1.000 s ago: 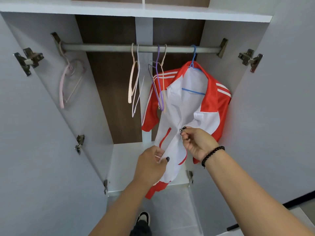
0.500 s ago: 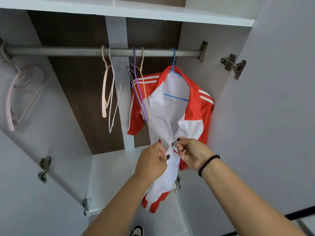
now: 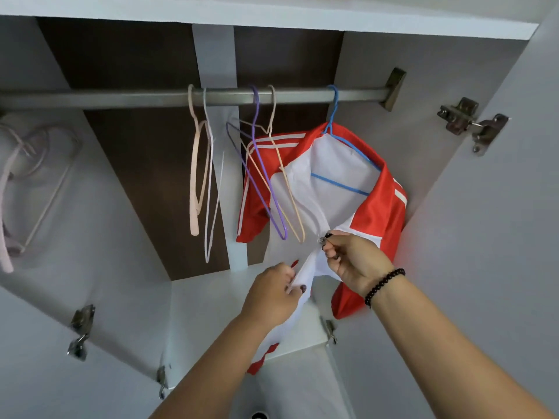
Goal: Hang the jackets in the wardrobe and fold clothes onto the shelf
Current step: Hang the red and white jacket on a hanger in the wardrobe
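A red and white jacket (image 3: 378,219) hangs on a blue hanger (image 3: 338,137) from the metal rail (image 3: 151,98) at the right of the wardrobe. Its front is zipped in the lower part and open above. My right hand (image 3: 351,258) pinches the zip pull at the jacket's middle. Below it, my left hand (image 3: 272,294) grips the white lower front of the jacket and holds it taut.
Several bare hangers (image 3: 266,176) in pink, white, purple and cream hang left of the jacket. A pink hanger (image 3: 12,207) hangs at the far left. A white shelf (image 3: 211,303) lies under the jacket. Open doors with hinges (image 3: 472,122) flank both sides.
My right hand has drawn the zip pull higher up the jacket while my left hand keeps hold lower down. My view has tilted up and come closer to the rail.
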The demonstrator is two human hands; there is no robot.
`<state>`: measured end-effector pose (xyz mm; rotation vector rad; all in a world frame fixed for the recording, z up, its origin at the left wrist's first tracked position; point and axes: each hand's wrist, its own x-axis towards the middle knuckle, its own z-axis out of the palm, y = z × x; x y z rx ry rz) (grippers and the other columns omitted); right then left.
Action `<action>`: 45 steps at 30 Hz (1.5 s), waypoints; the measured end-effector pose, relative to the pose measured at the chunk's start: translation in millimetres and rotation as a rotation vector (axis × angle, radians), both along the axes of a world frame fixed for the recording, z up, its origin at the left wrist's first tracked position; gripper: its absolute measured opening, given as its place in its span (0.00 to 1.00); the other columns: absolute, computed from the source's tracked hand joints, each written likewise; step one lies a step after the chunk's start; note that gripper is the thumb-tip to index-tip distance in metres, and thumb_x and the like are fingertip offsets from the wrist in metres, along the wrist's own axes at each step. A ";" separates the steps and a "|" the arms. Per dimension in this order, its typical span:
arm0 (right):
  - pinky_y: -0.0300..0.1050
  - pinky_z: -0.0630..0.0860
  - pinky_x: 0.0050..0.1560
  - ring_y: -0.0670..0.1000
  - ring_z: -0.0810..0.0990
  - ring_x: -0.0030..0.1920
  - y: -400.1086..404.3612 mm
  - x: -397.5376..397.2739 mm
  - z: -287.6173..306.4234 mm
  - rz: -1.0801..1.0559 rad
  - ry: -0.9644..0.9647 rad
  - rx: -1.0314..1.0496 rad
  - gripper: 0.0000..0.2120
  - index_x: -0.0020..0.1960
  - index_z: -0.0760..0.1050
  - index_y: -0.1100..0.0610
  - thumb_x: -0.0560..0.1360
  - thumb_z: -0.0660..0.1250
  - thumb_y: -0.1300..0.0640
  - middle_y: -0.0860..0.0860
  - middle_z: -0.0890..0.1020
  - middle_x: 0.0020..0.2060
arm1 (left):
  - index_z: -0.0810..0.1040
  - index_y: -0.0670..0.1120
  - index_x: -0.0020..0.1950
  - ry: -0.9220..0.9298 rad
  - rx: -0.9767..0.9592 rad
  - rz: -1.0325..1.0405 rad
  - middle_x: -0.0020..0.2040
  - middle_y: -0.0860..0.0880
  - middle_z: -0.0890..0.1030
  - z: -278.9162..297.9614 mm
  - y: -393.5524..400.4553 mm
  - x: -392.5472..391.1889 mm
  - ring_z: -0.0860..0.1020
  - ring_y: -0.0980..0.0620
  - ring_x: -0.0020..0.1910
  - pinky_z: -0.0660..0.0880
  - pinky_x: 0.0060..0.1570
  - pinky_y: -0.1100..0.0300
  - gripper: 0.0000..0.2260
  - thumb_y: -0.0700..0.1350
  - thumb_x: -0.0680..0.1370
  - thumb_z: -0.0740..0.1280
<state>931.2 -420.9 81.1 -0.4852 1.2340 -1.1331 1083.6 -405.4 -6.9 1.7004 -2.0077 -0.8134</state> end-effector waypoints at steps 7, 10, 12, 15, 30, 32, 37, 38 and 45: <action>0.31 0.67 0.23 0.43 0.70 0.21 -9.1 12.0 -13.7 -0.029 0.017 0.016 0.11 0.39 0.72 0.60 0.74 0.58 0.71 0.52 0.74 0.23 | 0.72 0.49 0.41 0.149 -0.159 -0.004 0.37 0.53 0.77 26.2 -34.0 -23.6 0.75 0.48 0.39 0.72 0.38 0.55 0.06 0.46 0.78 0.64; 0.31 0.66 0.24 0.43 0.69 0.22 -20.0 4.4 -6.6 -0.116 0.007 0.017 0.13 0.35 0.72 0.60 0.74 0.58 0.72 0.52 0.74 0.25 | 0.67 0.50 0.37 0.012 -0.123 -0.033 0.35 0.51 0.72 13.2 -44.4 -23.4 0.71 0.48 0.37 0.65 0.32 0.58 0.10 0.45 0.78 0.63; 0.31 0.67 0.24 0.43 0.70 0.21 -26.8 -0.6 -1.3 -0.167 -0.006 0.003 0.13 0.35 0.73 0.59 0.75 0.58 0.71 0.52 0.75 0.24 | 0.65 0.50 0.36 -0.067 -0.059 -0.050 0.36 0.50 0.72 4.1 -49.3 -21.1 0.71 0.48 0.36 0.64 0.31 0.59 0.13 0.47 0.79 0.64; 0.31 0.68 0.24 0.43 0.71 0.22 -37.4 -5.9 7.0 -0.193 -0.001 -0.047 0.13 0.37 0.72 0.59 0.75 0.57 0.71 0.51 0.76 0.23 | 0.60 0.50 0.33 -0.102 -0.010 -0.041 0.37 0.47 0.75 -7.6 -54.8 -17.1 0.76 0.44 0.39 0.66 0.32 0.58 0.18 0.47 0.79 0.64; 0.34 0.71 0.26 0.46 0.75 0.25 -64.4 4.9 14.3 -0.247 0.141 -0.203 0.07 0.46 0.71 0.62 0.77 0.57 0.71 0.55 0.77 0.28 | 0.69 0.47 0.36 -0.182 0.083 -0.148 0.39 0.47 0.79 -6.2 -84.9 -6.1 0.77 0.43 0.42 0.71 0.37 0.57 0.12 0.49 0.77 0.65; 0.35 0.72 0.27 0.46 0.76 0.25 -63.0 2.1 10.1 -0.224 0.228 -0.190 0.07 0.46 0.71 0.62 0.78 0.57 0.70 0.56 0.78 0.29 | 0.75 0.46 0.38 -0.058 0.039 -0.176 0.41 0.49 0.81 7.2 -86.9 -10.2 0.78 0.44 0.45 0.76 0.42 0.55 0.07 0.45 0.76 0.63; 0.35 0.74 0.27 0.47 0.78 0.25 -66.0 -8.2 -2.4 -0.206 0.317 -0.138 0.05 0.49 0.72 0.64 0.78 0.58 0.70 0.58 0.79 0.31 | 0.81 0.48 0.53 0.267 -0.078 -0.126 0.51 0.53 0.84 54.4 -100.0 -29.2 0.80 0.56 0.51 0.71 0.46 0.71 0.11 0.38 0.76 0.61; 0.36 0.75 0.28 0.48 0.79 0.26 -68.4 -10.7 -4.3 -0.203 0.329 -0.134 0.05 0.49 0.72 0.64 0.78 0.58 0.69 0.58 0.79 0.31 | 0.81 0.48 0.52 0.324 -0.079 -0.126 0.50 0.53 0.84 62.6 -105.1 -34.0 0.80 0.59 0.47 0.70 0.43 0.75 0.11 0.37 0.76 0.62; 0.37 0.76 0.27 0.50 0.81 0.26 -95.6 -32.7 -18.5 -0.146 0.373 -0.089 0.04 0.47 0.72 0.64 0.77 0.59 0.70 0.58 0.81 0.30 | 0.75 0.43 0.61 0.407 -0.179 -0.065 0.57 0.46 0.79 94.9 -155.2 -60.5 0.78 0.52 0.55 0.73 0.52 0.63 0.15 0.36 0.74 0.66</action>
